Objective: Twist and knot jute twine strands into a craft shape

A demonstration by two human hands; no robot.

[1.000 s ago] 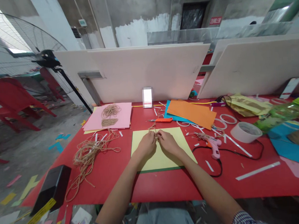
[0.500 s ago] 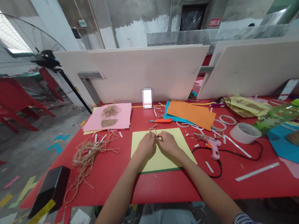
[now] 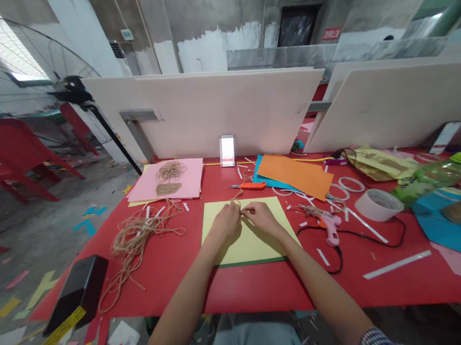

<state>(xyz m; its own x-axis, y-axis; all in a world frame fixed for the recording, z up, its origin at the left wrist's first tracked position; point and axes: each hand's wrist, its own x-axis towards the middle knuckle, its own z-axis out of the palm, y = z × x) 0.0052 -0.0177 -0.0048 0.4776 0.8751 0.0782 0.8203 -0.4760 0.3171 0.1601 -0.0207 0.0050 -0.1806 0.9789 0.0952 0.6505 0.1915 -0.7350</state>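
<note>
Over the far half of a yellow paper sheet (image 3: 253, 246), both hands meet with fingertips pinched. My left hand (image 3: 226, 223) is closed on a short piece of twine (image 3: 237, 195), whose end sticks up beyond the fingers. Close beside it, my right hand (image 3: 260, 217) pinches at the same twine; the fingers hide most of it. A loose heap of twine (image 3: 135, 239) lies to the left. On pink paper (image 3: 142, 185) at the back left rest a coil of twine (image 3: 170, 170) and a flat twine piece (image 3: 168, 188).
An orange utility knife (image 3: 250, 186) lies behind the yellow sheet. To the right are a pink glue gun (image 3: 329, 226) with its cord, a tape roll (image 3: 378, 204) and a green bottle (image 3: 431, 177). A black box (image 3: 80, 288) sits at the left edge. A phone (image 3: 227, 151) stands upright behind.
My right hand's fingers have shifted slightly at the twine. My left hand stays almost in place, and everything else on the table is the same.
</note>
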